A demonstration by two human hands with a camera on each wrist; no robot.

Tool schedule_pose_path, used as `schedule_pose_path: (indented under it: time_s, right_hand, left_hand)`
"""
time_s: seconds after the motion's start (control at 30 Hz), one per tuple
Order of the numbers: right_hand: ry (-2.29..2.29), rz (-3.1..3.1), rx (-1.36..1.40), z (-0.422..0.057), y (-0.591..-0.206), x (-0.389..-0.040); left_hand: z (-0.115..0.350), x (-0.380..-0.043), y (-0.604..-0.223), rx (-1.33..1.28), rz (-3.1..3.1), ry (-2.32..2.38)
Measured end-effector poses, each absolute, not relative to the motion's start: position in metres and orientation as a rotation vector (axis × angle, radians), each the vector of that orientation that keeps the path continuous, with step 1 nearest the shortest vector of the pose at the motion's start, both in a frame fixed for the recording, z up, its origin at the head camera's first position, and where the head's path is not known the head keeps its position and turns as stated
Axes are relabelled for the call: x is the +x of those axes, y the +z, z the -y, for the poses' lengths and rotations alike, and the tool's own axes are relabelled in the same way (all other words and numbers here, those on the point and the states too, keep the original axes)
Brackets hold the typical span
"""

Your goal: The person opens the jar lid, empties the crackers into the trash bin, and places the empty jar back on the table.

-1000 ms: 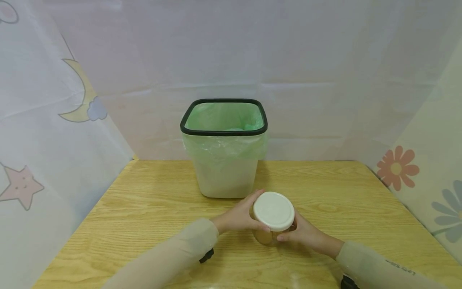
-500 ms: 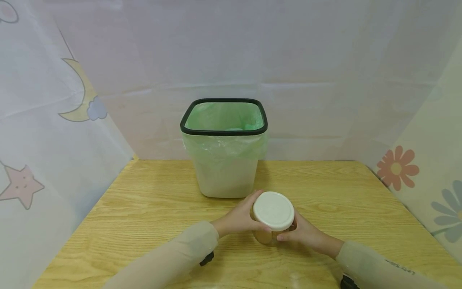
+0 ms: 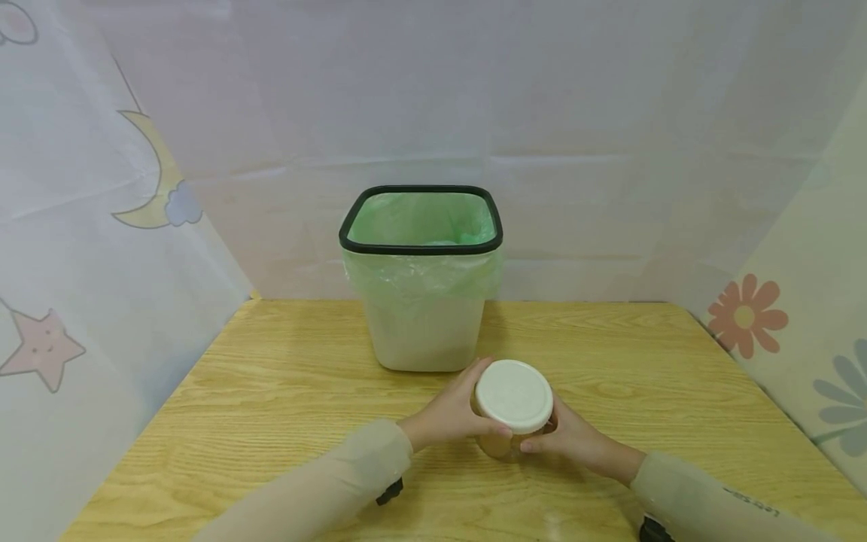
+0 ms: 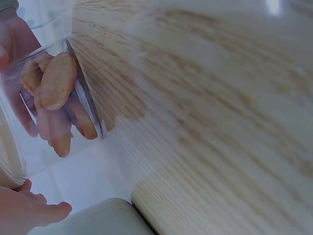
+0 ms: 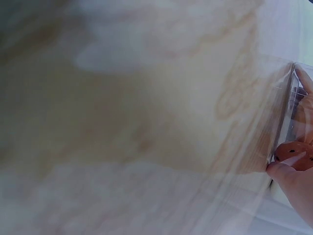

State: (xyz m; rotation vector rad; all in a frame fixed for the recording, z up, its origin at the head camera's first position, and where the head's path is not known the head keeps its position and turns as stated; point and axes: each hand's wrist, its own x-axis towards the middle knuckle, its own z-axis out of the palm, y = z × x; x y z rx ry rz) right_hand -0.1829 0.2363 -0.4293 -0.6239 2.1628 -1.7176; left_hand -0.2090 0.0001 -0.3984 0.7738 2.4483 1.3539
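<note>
A clear jar (image 3: 496,446) stands on the wooden table, topped by a wide white lid (image 3: 515,395). Through its wall, in the left wrist view, show several brown cookies (image 4: 57,83). My left hand (image 3: 455,414) grips the lid's left rim, thumb at the near side and fingers round the far side. On the other side my right hand (image 3: 576,443) holds the jar's body low down, its thumb in front; the fingers behind are partly hidden by the jar. In the right wrist view the jar shows only at the right edge, with my right thumb (image 5: 293,183) against it.
Behind the jar, slightly left, a white bin (image 3: 427,324) with a black rim and green liner stands upright. Pale cloth walls (image 3: 576,150) enclose the wooden table (image 3: 284,376) at the back and both sides.
My left thumb has slid slightly right along the lid's near rim, while the left fingertips have shifted a little left. The right hand and the jar stay in place.
</note>
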Motion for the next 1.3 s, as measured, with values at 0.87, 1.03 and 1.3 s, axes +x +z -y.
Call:
schedule_pose_path:
  time_s: [0.87,1.03,1.3]
  right_hand:
    - [-1.685,-2.157,-0.616,-0.236,-0.426,-0.182]
    - [-1.695,-2.154,-0.604,-0.237,-0.426,-0.181]
    - [-1.706,-2.178,-0.622,-0.236,-0.428,-0.182]
  left_hand:
    - [-0.001,-0.2,-0.399,0.764,-2.439,1.395]
    - [-0.001,-0.198,-0.398,0.776,-2.461,1.38]
    - [-0.002,-0.198,-0.397,0.782,-2.462,1.377]
